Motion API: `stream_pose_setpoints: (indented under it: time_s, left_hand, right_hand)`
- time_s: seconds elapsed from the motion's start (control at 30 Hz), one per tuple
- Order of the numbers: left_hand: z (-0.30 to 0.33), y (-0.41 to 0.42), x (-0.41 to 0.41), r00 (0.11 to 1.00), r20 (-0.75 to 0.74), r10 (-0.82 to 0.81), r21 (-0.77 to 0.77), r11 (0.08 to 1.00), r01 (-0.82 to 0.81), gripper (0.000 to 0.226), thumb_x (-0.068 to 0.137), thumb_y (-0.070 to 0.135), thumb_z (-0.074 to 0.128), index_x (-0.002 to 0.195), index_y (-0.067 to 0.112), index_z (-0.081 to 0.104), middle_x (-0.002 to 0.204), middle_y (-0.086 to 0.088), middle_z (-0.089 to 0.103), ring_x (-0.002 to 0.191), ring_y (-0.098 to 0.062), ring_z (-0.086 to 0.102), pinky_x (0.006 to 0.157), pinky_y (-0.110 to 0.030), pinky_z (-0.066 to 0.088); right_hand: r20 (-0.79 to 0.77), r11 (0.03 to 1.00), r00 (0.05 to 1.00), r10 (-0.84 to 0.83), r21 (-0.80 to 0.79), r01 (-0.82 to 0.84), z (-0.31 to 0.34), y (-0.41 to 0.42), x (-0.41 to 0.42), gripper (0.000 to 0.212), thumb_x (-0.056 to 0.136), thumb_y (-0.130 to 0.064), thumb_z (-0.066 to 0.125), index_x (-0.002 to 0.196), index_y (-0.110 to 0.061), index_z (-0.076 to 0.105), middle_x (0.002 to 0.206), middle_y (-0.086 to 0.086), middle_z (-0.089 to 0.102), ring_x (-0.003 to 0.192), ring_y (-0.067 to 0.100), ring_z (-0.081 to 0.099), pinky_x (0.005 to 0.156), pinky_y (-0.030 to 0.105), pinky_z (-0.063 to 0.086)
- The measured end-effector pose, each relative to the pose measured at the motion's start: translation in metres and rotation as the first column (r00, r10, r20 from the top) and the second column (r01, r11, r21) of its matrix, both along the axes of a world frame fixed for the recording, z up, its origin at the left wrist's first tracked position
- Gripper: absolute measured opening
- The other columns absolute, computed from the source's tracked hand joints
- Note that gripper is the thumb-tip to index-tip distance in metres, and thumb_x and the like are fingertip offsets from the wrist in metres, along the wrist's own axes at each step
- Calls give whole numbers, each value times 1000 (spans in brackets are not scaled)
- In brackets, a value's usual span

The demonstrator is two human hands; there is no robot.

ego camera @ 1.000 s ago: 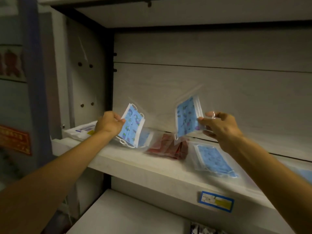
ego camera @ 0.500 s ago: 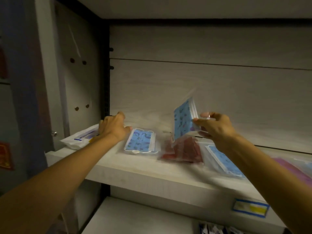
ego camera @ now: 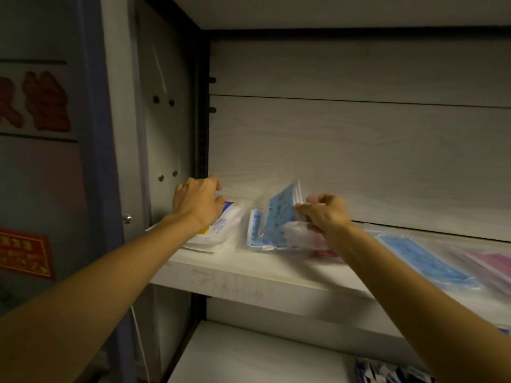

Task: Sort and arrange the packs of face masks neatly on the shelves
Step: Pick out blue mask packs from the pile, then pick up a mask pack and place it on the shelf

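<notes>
While the left hand point(ego camera: 197, 201) rests at the far left end of the shelf point(ego camera: 249, 275), its fingers curl over the top of a white pack point(ego camera: 221, 230) with blue print, which lies flat against the side panel point(ego camera: 163, 134). The right hand point(ego camera: 326, 214) pinches a clear pack of blue patterned masks point(ego camera: 279, 214) between thumb and fingers, holding it tilted up on edge above another blue pack point(ego camera: 257, 230) lying just beside the white one. A reddish pack point(ego camera: 322, 251) seems to lie beneath the right wrist (mostly hidden). Farther right, a blue pack point(ego camera: 423, 261) and a pink pack point(ego camera: 489, 264) lie flat on the shelf.
</notes>
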State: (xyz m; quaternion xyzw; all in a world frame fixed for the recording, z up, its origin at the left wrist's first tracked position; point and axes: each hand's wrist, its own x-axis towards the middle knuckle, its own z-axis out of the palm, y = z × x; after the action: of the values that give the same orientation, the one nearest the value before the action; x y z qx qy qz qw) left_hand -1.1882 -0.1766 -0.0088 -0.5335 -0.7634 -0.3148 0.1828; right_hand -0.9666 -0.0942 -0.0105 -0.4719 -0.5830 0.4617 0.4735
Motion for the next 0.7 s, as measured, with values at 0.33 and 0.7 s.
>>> stream_pose_setpoints:
  time_s: [0.33,0.7]
  left_hand:
    - [-8,-4,7,990,-97,-104,-3,995,104,26,93,29,55,117,18,57,109,-3,67,108,-28,52,90,-35,36]
    - [-16,0,49,965,-106,-238,40,969,244,27,93,34,54,117,22,55,113,1,65,109,-26,52,92,-36,33]
  right_hand:
    - [667,962,715,-210,271,29,-24,-7,-4,48,82,-39,71,119,-11,58,115,12,63,100,31,61,85,42,53]
    - [714,750,443,-542,649,-128,-16,-47,29,39,93,-41,56,124,-18,56,114,8,65,105,29,53,85,37,45]
